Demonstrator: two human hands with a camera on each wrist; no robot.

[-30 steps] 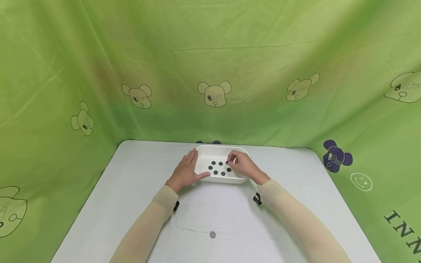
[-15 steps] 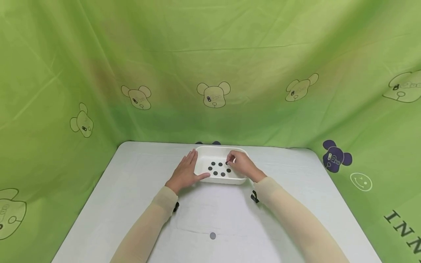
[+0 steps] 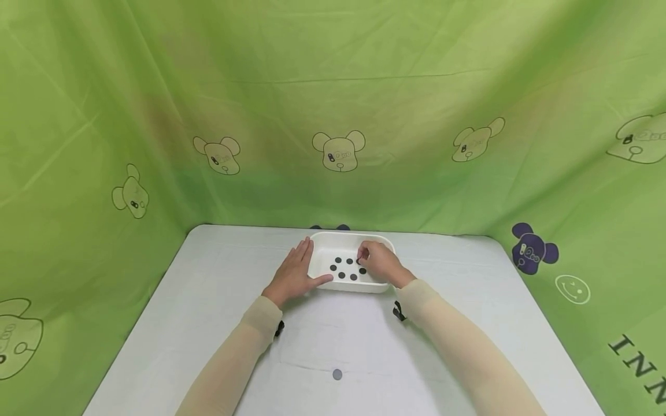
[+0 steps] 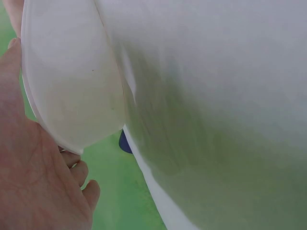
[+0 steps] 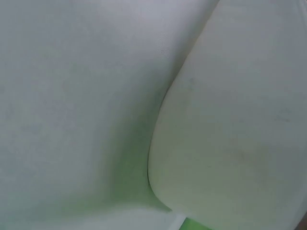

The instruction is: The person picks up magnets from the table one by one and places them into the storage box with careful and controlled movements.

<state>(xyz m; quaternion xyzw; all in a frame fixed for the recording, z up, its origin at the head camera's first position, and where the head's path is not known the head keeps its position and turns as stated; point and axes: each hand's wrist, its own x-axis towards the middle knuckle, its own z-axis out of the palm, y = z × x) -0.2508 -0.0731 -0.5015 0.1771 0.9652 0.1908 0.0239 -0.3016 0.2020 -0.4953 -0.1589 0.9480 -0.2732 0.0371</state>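
Note:
A white plastic tray (image 3: 325, 242) stands near the far edge of the table, with several flat black discs (image 3: 341, 275) spread over its floor in a rough ring. My left hand (image 3: 292, 276) rests against the tray's left end, fingers straight along the side and thumb over the front rim. In the left wrist view, that hand's fingertips bend slightly at the tray's rim (image 4: 62, 146). Inside the tray on the right, my right hand (image 3: 382, 263) pinches a black disc (image 3: 358, 261) between thumb and forefinger, low over the floor. The right wrist view shows only the tray's outer wall (image 5: 225, 129).
A small grey round spot or disc (image 3: 337, 374) lies on the white table (image 3: 312, 338) close to me. Green printed cloth (image 3: 281, 190) hangs behind and on both sides. Black straps (image 3: 399, 312) show below the sleeves.
My right hand stays at the same black disc, its wrist shifting slightly left and down. The left hand and the other discs keep their places; the view itself tilts a little.

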